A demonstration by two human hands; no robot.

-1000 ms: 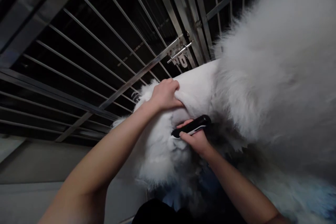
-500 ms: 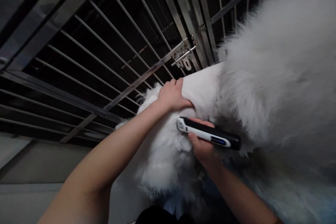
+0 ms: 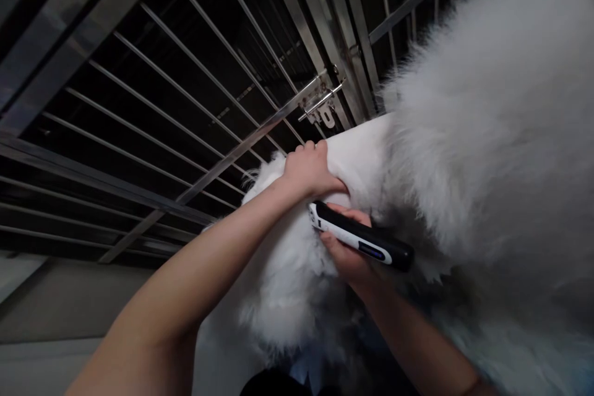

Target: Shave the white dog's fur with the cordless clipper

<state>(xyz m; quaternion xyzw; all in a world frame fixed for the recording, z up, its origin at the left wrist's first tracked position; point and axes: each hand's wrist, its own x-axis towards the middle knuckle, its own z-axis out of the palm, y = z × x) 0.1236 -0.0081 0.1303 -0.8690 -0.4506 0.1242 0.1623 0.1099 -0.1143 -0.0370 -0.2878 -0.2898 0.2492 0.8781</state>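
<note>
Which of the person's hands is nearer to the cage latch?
The left. The left hand rests on the animal, just below the latch in view; the right hand, holding the clippers, is lower and farther.

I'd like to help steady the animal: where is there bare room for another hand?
On the short-clipped strip between the left hand, the latch and the long fur. Below the left hand it is crowded: the right hand holds the clipper there.
</note>
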